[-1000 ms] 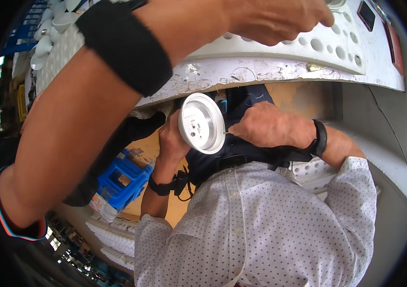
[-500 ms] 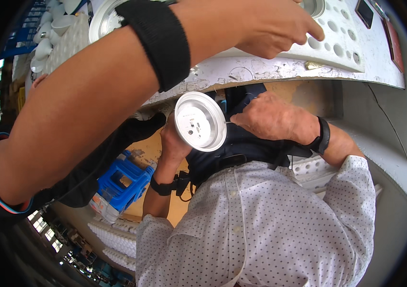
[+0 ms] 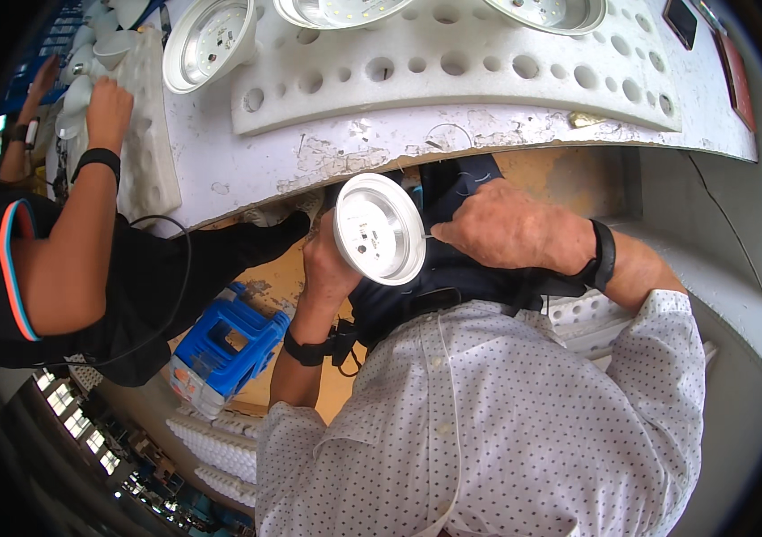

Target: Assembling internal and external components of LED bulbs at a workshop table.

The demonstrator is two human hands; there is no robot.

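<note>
My left hand (image 3: 325, 267) grips a round white lamp housing (image 3: 406, 215) from its left side, fingers partly hidden behind it. The housing is tilted above my lap; inside it lies a white disc with a few small dark parts. At the housing's right rim my right hand (image 3: 506, 224) is closed in a pinch. A short thin grey piece, like a wire or tool shaft, sticks out from the fingertips and reaches the rim; its kind cannot be made out.
A white foam tray with holes (image 3: 417, 89) lies on the worn white table (image 3: 246, 170), with several lamp housings (image 3: 211, 45) about it. A co-worker's hand (image 3: 109, 112) is over another foam tray at the left. A blue plastic stool (image 3: 229, 336) stands on the floor.
The co-worker's arm, which reached across the table in front of me, has drawn back to the left. My hands and the lamp housing have hardly moved.
</note>
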